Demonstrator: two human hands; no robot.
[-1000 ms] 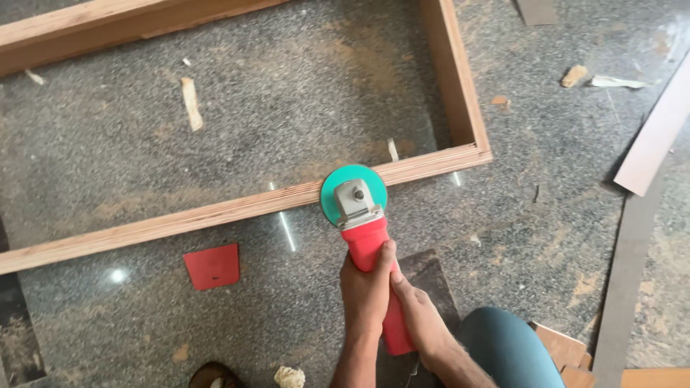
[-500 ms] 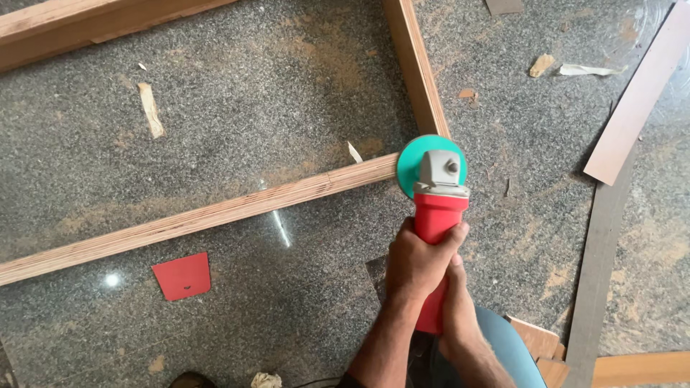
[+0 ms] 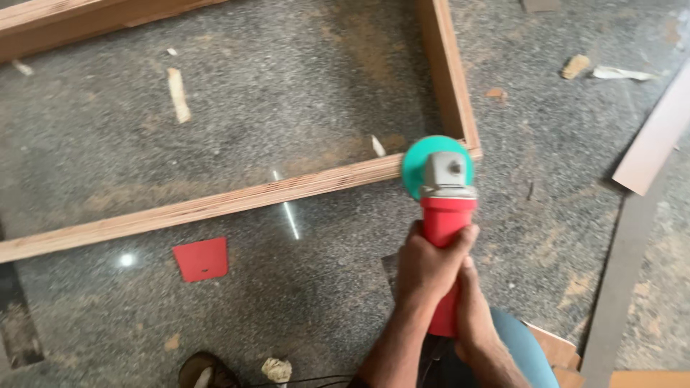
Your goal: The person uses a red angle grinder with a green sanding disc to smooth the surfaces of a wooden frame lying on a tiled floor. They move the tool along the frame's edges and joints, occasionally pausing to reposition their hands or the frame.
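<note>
Under green disc: frame corner, hidden.

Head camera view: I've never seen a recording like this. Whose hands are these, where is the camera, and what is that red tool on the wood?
The camera sits on a person's head and looks down at their own hands. The left hand and right hand both close around the red-bodied angle grinder with a green disc. Its disc rests near the corner of the pale wooden frame, which lies on the speckled grey stone floor. A small red square sheet, wood chips and sawdust lie around.
</note>
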